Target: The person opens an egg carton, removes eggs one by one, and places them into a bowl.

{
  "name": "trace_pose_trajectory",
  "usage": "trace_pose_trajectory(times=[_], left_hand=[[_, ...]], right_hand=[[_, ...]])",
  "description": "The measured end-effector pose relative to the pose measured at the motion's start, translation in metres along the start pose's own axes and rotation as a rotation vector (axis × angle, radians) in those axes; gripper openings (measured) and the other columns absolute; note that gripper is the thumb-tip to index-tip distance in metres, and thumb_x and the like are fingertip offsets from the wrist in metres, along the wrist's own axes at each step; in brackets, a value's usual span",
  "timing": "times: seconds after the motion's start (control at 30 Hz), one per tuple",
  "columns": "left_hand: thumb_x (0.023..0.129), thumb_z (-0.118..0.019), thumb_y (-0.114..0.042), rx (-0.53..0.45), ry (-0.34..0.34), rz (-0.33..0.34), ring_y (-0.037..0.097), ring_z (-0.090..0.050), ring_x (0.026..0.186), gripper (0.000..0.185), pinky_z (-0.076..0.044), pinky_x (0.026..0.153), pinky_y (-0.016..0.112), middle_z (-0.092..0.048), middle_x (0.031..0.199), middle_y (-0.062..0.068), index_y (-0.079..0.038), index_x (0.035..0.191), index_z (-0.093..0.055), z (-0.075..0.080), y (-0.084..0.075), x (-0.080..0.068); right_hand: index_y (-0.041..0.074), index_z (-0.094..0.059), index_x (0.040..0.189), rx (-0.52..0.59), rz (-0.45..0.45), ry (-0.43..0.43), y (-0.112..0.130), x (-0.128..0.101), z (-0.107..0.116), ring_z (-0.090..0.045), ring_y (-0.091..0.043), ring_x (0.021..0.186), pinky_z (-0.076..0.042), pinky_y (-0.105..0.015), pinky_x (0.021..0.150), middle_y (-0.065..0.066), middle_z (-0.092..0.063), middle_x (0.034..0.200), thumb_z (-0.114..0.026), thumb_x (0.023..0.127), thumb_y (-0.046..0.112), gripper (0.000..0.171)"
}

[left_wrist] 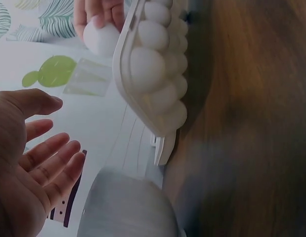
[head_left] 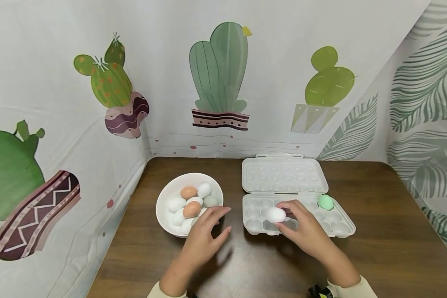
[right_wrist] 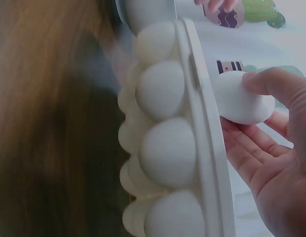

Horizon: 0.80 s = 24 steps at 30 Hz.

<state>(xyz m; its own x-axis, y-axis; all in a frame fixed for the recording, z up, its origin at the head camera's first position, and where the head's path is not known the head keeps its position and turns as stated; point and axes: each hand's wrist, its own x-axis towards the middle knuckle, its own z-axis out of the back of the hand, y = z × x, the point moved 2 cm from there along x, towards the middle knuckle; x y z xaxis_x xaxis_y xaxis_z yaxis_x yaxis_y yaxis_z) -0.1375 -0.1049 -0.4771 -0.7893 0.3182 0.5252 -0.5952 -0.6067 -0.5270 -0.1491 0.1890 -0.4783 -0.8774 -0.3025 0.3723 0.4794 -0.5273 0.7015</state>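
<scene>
My right hand (head_left: 304,227) pinches a white egg (head_left: 275,215) between thumb and fingers, over the front left part of an egg carton (head_left: 252,214). In the right wrist view the same egg (right_wrist: 241,98) is beside the carton's rim, with the thumb on its side. One green egg (head_left: 325,202) sits in the carton's back right. My left hand (head_left: 205,240) is over the near right edge of a white bowl (head_left: 163,215), fingers apart and holding nothing; the left wrist view shows its bare palm (left_wrist: 24,173). White, brown and pale green eggs lie in the bowl.
The carton's clear lid (head_left: 284,176) lies folded back behind it, near the far table edge. Both containers stand on a dark wooden table (head_left: 387,248). A cloth printed with cacti (head_left: 167,82) hangs behind and to the left; leaf-patterned cloth (head_left: 424,124) hangs at the right.
</scene>
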Motion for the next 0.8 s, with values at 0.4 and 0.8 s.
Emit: trace_pose_trajectory(times=[0.4, 0.8], left_hand=[[0.084, -0.081, -0.017, -0.003, 0.036, -0.112, 0.015, -0.065, 0.115, 0.056, -0.051, 0.098, 0.027, -0.066, 0.127, -0.002, -0.016, 0.136, -0.062, -0.013, -0.013, -0.001], [0.083, -0.083, -0.023, -0.030, 0.065, -0.178, 0.012, -0.065, 0.111, 0.055, -0.052, 0.092, 0.021, -0.066, 0.124, -0.002, -0.016, 0.133, -0.063, -0.028, -0.026, -0.003]], right_hand=[[0.023, -0.060, 0.124, 0.129, 0.014, 0.057, 0.018, -0.004, -0.018, -0.067, -0.007, 0.106, -0.057, -0.025, 0.094, 0.009, -0.062, 0.117, -0.078, 0.089, 0.017, 0.040], [0.023, -0.060, 0.123, 0.164, 0.032, 0.053, 0.029, -0.012, -0.031, -0.068, -0.007, 0.103, -0.059, -0.028, 0.090, 0.009, -0.065, 0.115, -0.079, 0.089, 0.017, 0.040]])
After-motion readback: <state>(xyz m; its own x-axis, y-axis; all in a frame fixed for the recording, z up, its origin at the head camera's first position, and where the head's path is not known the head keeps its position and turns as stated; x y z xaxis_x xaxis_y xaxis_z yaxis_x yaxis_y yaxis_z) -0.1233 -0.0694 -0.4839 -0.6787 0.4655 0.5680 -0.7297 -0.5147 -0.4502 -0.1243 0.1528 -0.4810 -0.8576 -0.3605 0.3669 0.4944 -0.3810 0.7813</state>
